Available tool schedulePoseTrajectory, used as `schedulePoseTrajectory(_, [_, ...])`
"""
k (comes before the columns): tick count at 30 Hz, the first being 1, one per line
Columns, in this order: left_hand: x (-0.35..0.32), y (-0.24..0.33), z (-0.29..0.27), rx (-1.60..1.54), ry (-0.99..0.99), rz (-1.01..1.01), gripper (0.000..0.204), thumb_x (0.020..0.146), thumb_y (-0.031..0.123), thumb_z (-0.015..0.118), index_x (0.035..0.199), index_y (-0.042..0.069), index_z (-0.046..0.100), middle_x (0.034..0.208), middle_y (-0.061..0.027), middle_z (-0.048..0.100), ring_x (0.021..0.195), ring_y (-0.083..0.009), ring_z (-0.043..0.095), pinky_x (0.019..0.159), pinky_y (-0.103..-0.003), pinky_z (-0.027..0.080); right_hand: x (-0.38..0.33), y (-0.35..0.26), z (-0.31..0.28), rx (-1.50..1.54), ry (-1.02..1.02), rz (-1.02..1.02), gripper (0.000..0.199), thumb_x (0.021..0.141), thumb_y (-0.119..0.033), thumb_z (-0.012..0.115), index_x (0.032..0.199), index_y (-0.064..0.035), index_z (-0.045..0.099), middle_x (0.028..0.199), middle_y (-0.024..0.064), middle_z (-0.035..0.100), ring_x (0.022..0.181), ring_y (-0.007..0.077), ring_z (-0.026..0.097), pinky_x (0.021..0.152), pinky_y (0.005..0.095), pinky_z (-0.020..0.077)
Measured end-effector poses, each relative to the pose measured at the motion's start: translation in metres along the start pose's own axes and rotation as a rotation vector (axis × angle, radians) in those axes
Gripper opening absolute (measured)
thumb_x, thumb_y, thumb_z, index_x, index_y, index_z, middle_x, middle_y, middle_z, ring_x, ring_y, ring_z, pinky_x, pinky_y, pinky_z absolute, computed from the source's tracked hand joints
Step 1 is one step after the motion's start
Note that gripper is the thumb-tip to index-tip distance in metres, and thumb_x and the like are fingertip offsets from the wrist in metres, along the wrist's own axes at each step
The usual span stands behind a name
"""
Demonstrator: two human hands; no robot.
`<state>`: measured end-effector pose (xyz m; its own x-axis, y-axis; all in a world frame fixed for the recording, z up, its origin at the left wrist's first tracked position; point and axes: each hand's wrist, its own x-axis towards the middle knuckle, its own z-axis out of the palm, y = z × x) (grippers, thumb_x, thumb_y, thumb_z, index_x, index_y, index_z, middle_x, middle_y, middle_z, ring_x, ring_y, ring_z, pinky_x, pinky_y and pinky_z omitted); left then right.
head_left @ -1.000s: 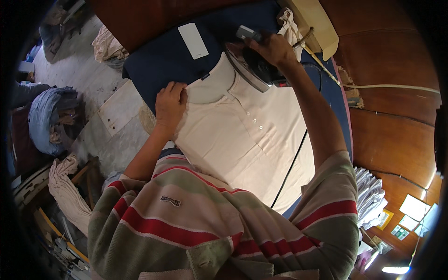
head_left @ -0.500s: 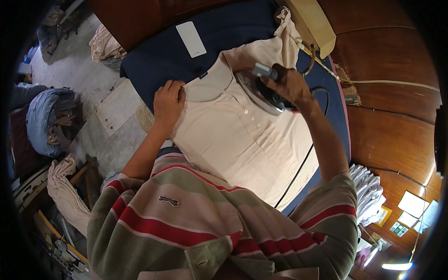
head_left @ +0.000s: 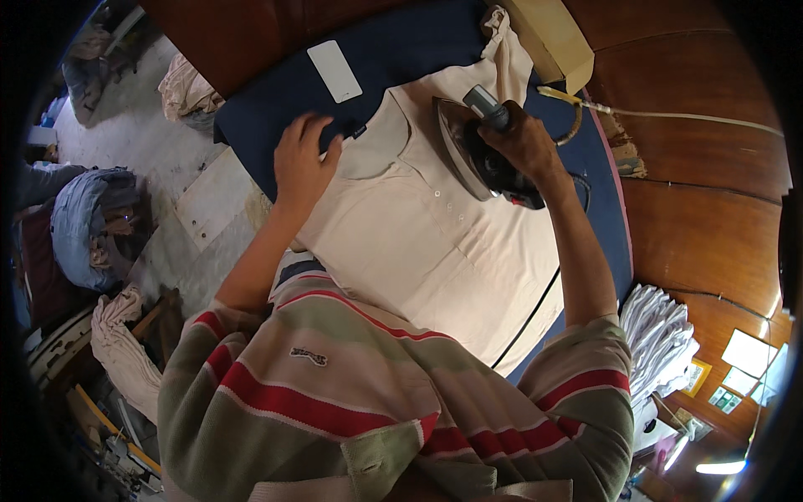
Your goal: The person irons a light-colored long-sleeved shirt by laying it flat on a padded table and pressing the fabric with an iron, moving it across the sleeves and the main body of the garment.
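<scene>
A cream, short-placket shirt [head_left: 418,251] lies spread over a dark blue padded table [head_left: 242,134], its neckline toward the far left. My right hand [head_left: 527,146] grips the handle of a black and grey steam iron [head_left: 477,155]. The iron is over the shirt's upper right part, tilted so that its side and metal edge show. My left hand [head_left: 305,159] is beside the collar near the left shoulder, fingers apart, holding nothing. Whether its palm touches the cloth is hard to tell. Small buttons [head_left: 449,207] run down the placket.
A white card [head_left: 335,71] lies on the far side of the table. At the far right stands a cardboard box [head_left: 548,38]; near it a hose [head_left: 636,111] crosses. The iron's black cord [head_left: 527,322] trails over the shirt. Stacked white clothes [head_left: 657,339] are at right, blue bundles [head_left: 92,226] at left.
The iron has turned and lifted, showing more of its side. My left hand has risen from the shirt's shoulder edge and its fingers have spread.
</scene>
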<state>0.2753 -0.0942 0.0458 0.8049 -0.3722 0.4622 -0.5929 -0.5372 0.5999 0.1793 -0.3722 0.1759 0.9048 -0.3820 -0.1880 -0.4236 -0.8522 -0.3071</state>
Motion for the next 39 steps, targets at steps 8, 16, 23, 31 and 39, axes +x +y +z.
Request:
schedulePoseTrajectory(8, [0.090, 0.017, 0.083, 0.338, -0.390, 0.144, 0.021, 0.081, 0.027, 0.060, 0.096, 0.013, 0.063, 0.096, -0.0069, 0.065, 0.099, -0.0258, 0.058, 0.087, -0.047, 0.036, -0.036, -0.043, 0.012, -0.029, -0.056, 0.077, 0.046, 0.075, -0.034, 0.062, 0.101, 0.0024, 0.055, 0.083, 0.0237, 0.065, 0.081, 0.0380, 0.064, 0.074, 0.0437, 0.0504])
schedulePoseTrajectory(16, [0.116, 0.002, 0.109, 0.128, -0.494, 0.166, 0.011, 0.078, 0.025, 0.065, 0.080, 0.014, 0.062, 0.076, -0.0072, 0.067, 0.078, -0.0256, 0.064, 0.076, -0.042, 0.042, -0.007, -0.047, 0.029, 0.029, -0.007, 0.044, 0.040, 0.075, -0.032, 0.059, 0.095, 0.0021, 0.059, 0.078, 0.0244, 0.064, 0.077, 0.0388, 0.064, 0.072, 0.0420, 0.0512])
schedulePoseTrajectory(23, [0.114, -0.007, 0.118, 0.002, -0.520, 0.113, 0.012, 0.077, 0.024, 0.067, 0.076, 0.014, 0.061, 0.075, -0.0080, 0.066, 0.077, -0.0273, 0.064, 0.075, -0.042, 0.044, -0.020, -0.049, 0.025, 0.051, -0.117, 0.085, 0.040, 0.072, -0.030, 0.062, 0.098, 0.0008, 0.059, 0.081, 0.0247, 0.064, 0.082, 0.0372, 0.064, 0.077, 0.0426, 0.0502])
schedulePoseTrajectory(31, [0.120, -0.007, 0.112, 0.003, -0.542, 0.192, 0.018, 0.081, 0.023, 0.065, 0.081, 0.006, 0.061, 0.074, -0.0074, 0.066, 0.072, -0.0252, 0.064, 0.067, -0.035, 0.047, -0.029, -0.027, 0.013, 0.054, -0.196, -0.092, 0.039, 0.071, -0.027, 0.067, 0.097, 0.0002, 0.059, 0.082, 0.0218, 0.065, 0.080, 0.0327, 0.065, 0.076, 0.0367, 0.0494])
schedulePoseTrajectory(39, [0.121, -0.008, 0.104, -0.115, -0.565, 0.121, 0.016, 0.082, 0.019, 0.064, 0.092, 0.006, 0.060, 0.081, -0.0088, 0.068, 0.078, -0.0232, 0.066, 0.069, -0.033, 0.048, 0.032, 0.001, 0.013, -0.065, 0.010, -0.115, 0.039, 0.073, -0.035, 0.065, 0.097, -0.0046, 0.061, 0.084, 0.0207, 0.065, 0.082, 0.0348, 0.064, 0.072, 0.0414, 0.0501])
